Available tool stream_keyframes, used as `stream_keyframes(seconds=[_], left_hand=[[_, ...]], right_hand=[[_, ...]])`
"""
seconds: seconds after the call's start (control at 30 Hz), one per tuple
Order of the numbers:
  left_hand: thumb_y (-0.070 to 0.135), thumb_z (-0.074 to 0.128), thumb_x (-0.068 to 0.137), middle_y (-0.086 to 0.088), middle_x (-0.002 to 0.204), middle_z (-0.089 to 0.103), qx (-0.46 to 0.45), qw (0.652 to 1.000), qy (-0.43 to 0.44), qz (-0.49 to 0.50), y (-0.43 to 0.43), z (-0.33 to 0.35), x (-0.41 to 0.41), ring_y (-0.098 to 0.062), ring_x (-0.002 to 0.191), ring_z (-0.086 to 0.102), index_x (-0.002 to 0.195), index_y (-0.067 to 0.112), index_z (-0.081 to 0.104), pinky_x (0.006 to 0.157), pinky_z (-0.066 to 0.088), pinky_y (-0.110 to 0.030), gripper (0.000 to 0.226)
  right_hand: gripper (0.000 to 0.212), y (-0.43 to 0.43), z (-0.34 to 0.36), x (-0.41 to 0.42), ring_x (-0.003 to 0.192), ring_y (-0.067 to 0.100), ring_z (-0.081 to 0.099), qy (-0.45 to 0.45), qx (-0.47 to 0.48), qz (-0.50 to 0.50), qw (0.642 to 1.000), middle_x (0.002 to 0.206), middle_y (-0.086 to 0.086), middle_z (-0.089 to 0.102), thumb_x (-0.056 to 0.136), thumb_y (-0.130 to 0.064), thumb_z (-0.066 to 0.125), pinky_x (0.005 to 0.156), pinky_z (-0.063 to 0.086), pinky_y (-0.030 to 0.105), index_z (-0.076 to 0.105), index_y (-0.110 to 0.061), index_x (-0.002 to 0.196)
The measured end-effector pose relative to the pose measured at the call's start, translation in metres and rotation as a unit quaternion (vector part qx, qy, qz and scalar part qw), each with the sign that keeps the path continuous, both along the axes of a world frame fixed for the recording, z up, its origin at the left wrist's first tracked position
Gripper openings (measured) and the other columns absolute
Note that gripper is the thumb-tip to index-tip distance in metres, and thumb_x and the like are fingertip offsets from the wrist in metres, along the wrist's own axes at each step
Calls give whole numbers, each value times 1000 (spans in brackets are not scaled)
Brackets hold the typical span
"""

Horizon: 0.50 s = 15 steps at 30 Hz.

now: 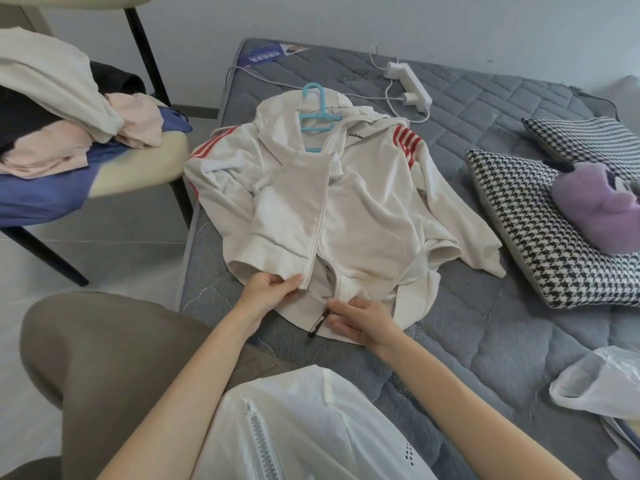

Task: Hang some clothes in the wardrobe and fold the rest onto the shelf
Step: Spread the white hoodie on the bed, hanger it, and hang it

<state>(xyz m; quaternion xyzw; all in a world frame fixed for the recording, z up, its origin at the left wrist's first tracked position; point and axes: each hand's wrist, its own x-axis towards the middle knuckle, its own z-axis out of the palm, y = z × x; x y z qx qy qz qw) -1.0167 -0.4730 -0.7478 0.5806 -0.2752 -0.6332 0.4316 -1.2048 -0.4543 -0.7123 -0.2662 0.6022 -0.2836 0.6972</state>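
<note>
Two hands work at the near hem of the hoodie (pixel 363 209); I read them as close together but not touching. My left hand (pixel 273 289) pinches the ribbed corner of the left front panel; my right hand (pixel 360 323) pinches the opposite hem at the black zip pull (pixel 317 323), though the exact finger contact there is hard to resolve.

Key relation: the garment lies flat on the grey quilted mattress (pixel 485 341), directly ahead of both hands; its long axis runs straight away from me, hem nearest, hood farthest. The open zip line follows that axis, starting between the hands; the two hands are about equally near. I judge the step in hand to be seating the zip at its base.

Materials: soft white knit, ribbed hem and cuffs, red stripes at both shoulders; limp, so it will bunch unless held taut. A rigid pale-blue plastic hanger (pixel 317 109) sits in the neck, beyond the hands, hook pointing away.
</note>
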Motion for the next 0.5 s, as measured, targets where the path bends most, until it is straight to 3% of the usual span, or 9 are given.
stream_keyframes(seconds=[0.13, 0.3, 0.5], left_hand=[[8, 74, 79, -7, 72, 73, 1, 999, 37, -5, 3, 11, -2, -13, 67, 67, 75, 2, 71, 80, 54, -22, 7], [-4, 70, 78, -7, 69, 72, -10, 994, 111, 18, 10, 23, -6, -9, 64, 69, 79, -2, 69, 65, 56, -15, 2], [5, 74, 75, -2, 69, 72, -9, 993, 109, 33, 13, 29, -12, -8, 65, 67, 61, 11, 74, 63, 53, -16, 16]], right_hand=[[32, -3, 5, -2, 57, 3, 64, -60, -18, -9, 998, 61, -2, 68, 89, -7, 65, 65, 57, 17, 47, -12, 62], [28, -3, 0, 3, 63, 4, 64, -108, -26, -18, 994, 63, 0, 62, 87, -5, 64, 68, 56, 17, 48, -9, 66], [27, 0, 3, 17, 68, 8, 69, -123, -26, -21, 992, 68, 3, 69, 90, -3, 61, 71, 58, 18, 50, -8, 65]])
